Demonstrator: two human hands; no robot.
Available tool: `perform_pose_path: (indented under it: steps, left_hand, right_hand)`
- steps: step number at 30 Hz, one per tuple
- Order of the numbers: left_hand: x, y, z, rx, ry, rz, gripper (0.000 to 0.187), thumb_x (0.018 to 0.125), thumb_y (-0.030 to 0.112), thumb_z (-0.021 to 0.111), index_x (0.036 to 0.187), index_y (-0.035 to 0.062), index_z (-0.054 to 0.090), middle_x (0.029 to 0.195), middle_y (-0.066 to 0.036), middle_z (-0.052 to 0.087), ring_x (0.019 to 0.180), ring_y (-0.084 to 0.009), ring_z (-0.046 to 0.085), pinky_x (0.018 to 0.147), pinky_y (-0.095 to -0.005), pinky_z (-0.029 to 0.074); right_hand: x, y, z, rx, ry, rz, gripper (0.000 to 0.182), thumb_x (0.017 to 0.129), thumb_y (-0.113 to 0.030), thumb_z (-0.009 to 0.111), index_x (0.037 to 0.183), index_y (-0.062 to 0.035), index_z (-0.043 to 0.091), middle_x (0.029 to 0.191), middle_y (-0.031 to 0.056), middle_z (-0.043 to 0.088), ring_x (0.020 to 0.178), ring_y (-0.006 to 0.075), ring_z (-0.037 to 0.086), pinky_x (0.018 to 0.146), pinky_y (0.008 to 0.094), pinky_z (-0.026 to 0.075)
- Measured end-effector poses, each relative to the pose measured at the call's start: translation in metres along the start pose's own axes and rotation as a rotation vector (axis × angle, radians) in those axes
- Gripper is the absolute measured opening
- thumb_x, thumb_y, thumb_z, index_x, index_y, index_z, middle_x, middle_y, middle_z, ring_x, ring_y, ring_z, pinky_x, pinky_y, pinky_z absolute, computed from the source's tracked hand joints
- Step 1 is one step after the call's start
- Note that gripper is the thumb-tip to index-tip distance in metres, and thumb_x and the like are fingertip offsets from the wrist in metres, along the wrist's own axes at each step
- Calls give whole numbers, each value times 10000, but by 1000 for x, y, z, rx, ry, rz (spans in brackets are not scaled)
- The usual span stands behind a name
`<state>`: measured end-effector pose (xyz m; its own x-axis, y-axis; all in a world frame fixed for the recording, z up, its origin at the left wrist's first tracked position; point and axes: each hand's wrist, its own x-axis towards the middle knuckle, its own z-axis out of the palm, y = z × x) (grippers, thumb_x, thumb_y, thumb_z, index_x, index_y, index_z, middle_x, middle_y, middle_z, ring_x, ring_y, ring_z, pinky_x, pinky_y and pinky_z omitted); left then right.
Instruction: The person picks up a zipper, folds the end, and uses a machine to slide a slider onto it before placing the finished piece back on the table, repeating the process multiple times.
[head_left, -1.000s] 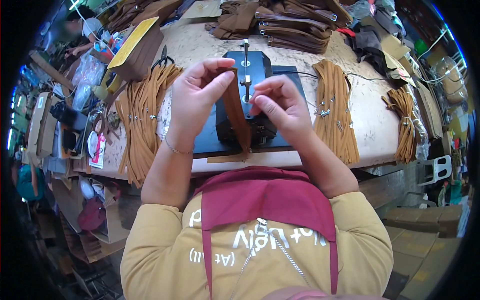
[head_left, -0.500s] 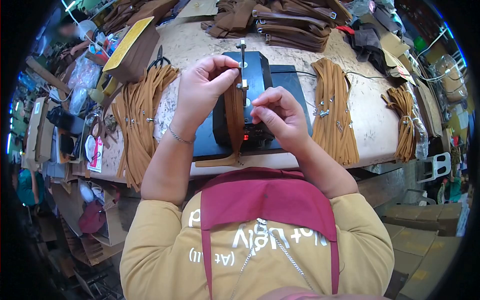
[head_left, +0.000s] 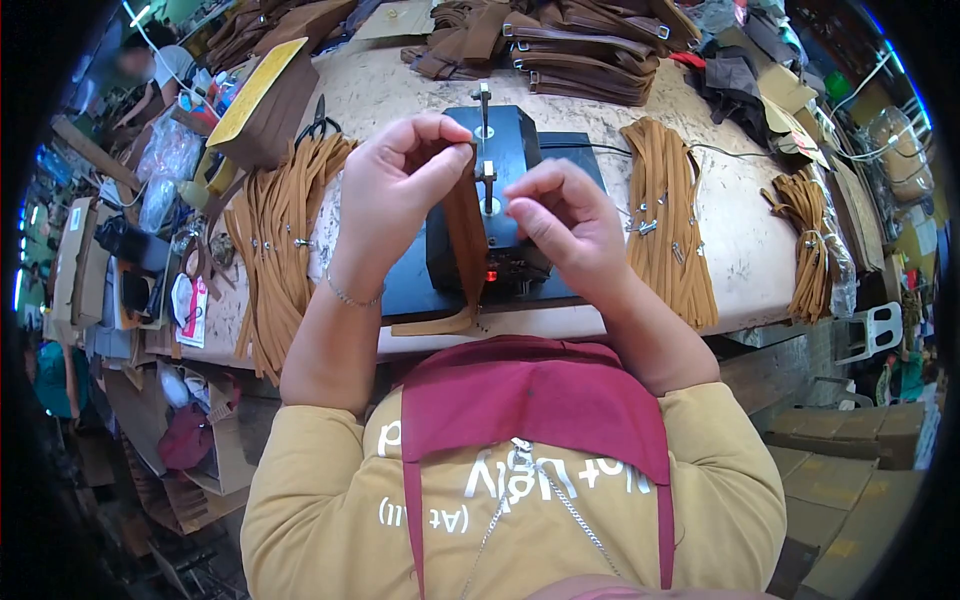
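Note:
My left hand point(head_left: 395, 180) pinches the upper end of a long brown strap point(head_left: 466, 240). The strap hangs down along the left side of a black machine point(head_left: 515, 150), and its lower end lies curled near the table edge. Two upright metal posts point(head_left: 488, 185) stand on top of the machine, and a red light point(head_left: 491, 276) glows on its front. To the right of the nearer post is my right hand point(head_left: 572, 222), apart from the strap. Its thumb and forefinger are drawn close together; whatever may be between them is too small to make out.
Bundles of tan strips with small metal pieces lie left point(head_left: 280, 240) and right point(head_left: 670, 220) of the machine. A tied bundle point(head_left: 805, 240) sits farther right. Scissors point(head_left: 318, 125) and a yellow-topped stack point(head_left: 262, 95) are back left. Buckled brown straps point(head_left: 585, 65) are piled behind.
My left hand has shifted slightly left, drawing the strap's upper end away from the posts. My right hand has moved slightly right, away from the nearer post.

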<state>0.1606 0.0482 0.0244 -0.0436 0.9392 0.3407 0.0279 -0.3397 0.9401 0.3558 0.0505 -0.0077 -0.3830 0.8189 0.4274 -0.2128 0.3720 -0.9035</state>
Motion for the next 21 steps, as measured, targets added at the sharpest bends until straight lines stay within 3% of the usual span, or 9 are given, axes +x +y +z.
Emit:
perform_pose_path:
  steps: [4, 7, 10, 13, 15, 16, 18, 19, 21]
  left_hand:
    - [-27, 19, 4, -45, -84, -24, 119, 869, -27, 646, 983, 6, 653, 893, 16, 636, 790, -29, 575, 677, -157, 428]
    - [-38, 23, 3, -213, -198, -35, 130, 877, -48, 613, 1001, -11, 628, 880, -18, 651, 811, -62, 619, 743, -194, 494]
    - [-46, 21, 7, -176, -190, 17, 136, 879, -59, 615, 1007, -14, 622, 921, -27, 646, 817, -66, 621, 737, -202, 499]
    - [-50, 25, 9, -207, -221, 209, 157, 873, -85, 611, 1012, -11, 619, 993, -59, 617, 904, -94, 598, 794, -221, 482]
    - [-48, 26, 9, -257, -259, 468, 186, 871, -98, 612, 1035, -11, 616, 1048, -83, 595, 975, -124, 569, 864, -254, 457]
    - [-47, 26, 9, -258, -260, 470, 186, 871, -98, 612, 1035, -11, 616, 1048, -83, 595, 975, -124, 569, 864, -254, 457]
    - [-46, 28, 7, -174, -197, 560, 254, 874, -77, 631, 1116, -19, 586, 1053, -80, 601, 976, -126, 567, 871, -266, 453]
    - [-49, 24, 4, -287, -154, 408, 337, 879, -14, 662, 1195, -18, 546, 1070, -80, 602, 985, -129, 557, 872, -261, 446]
    - [-44, 21, -7, -83, -11, 339, 391, 876, 99, 701, 1220, 1, 544, 1058, -74, 610, 931, -134, 573, 834, -264, 456]
  right_hand:
    - [9, -20, 6, -256, 84, -142, 91, 880, -51, 664, 965, -27, 641, 830, 29, 594, 742, 95, 559, 687, 230, 464]
    - [7, -27, 8, -400, 11, -256, 81, 840, -59, 706, 890, -20, 656, 806, 52, 598, 718, 143, 555, 665, 260, 461]
    - [-3, -26, 6, -317, -2, -134, 121, 830, -56, 714, 922, -20, 645, 813, 58, 615, 740, 158, 592, 674, 281, 475]
    - [-21, -35, 14, 22, -78, 36, 149, 843, -61, 712, 955, -14, 626, 848, 66, 643, 774, 162, 632, 700, 291, 500]
    - [-27, -44, 9, -224, -297, 34, 154, 865, -50, 702, 980, -2, 613, 878, 68, 659, 802, 135, 650, 717, 282, 526]
    - [-30, -48, 0, -425, -409, -17, 140, 875, -36, 690, 985, 5, 614, 874, 65, 658, 798, 125, 646, 704, 275, 532]
    - [-39, -59, -15, -261, -337, 100, 129, 882, -10, 667, 998, 11, 614, 880, 71, 657, 792, 129, 650, 686, 271, 534]
    - [-45, -67, -24, -97, -266, 218, 126, 889, 17, 644, 1011, 17, 614, 885, 76, 656, 785, 133, 655, 667, 267, 536]
    - [-58, -76, -55, -71, -91, 111, 180, 900, 70, 586, 1067, 6, 604, 945, 86, 653, 787, 151, 671, 666, 267, 545]
